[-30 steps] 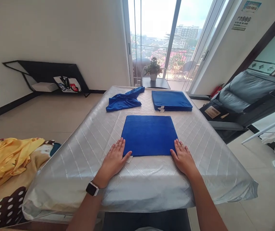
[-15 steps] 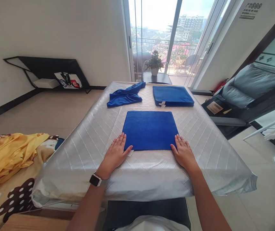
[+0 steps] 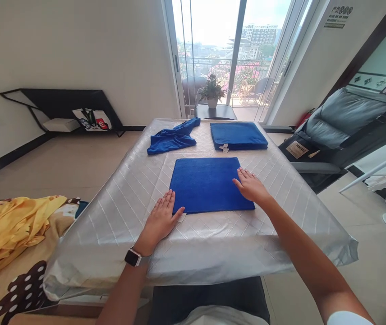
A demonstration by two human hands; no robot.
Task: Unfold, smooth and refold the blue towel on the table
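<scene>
A flat, squared blue cloth [image 3: 206, 186] lies on the silver-covered table [image 3: 125, 194] in front of me. My left hand [image 3: 159, 221] rests flat at its near left corner, fingers stretched out, thumb on the near edge beside a small white tag. Over the right edge, toward the far corner, my right hand [image 3: 250, 184] lies with its fingers extended. Beyond the cloth at the right sits a neat stack of blue cloths [image 3: 238, 134] with white tags. A crumpled blue cloth [image 3: 172, 138] lies at the far left of the table.
Yellow fabric [image 3: 17, 230] is heaped low at the left. A black recliner [image 3: 335, 131] stands beyond the table's right side. Behind the far edge, a potted plant [image 3: 212, 92] stands on a chair before the glass door. A cardboard box [image 3: 57, 313] is at the near left.
My right hand has moved away from me along the cloth's right edge, from the near corner toward the far one. My left hand stays in place. The view has shifted slightly.
</scene>
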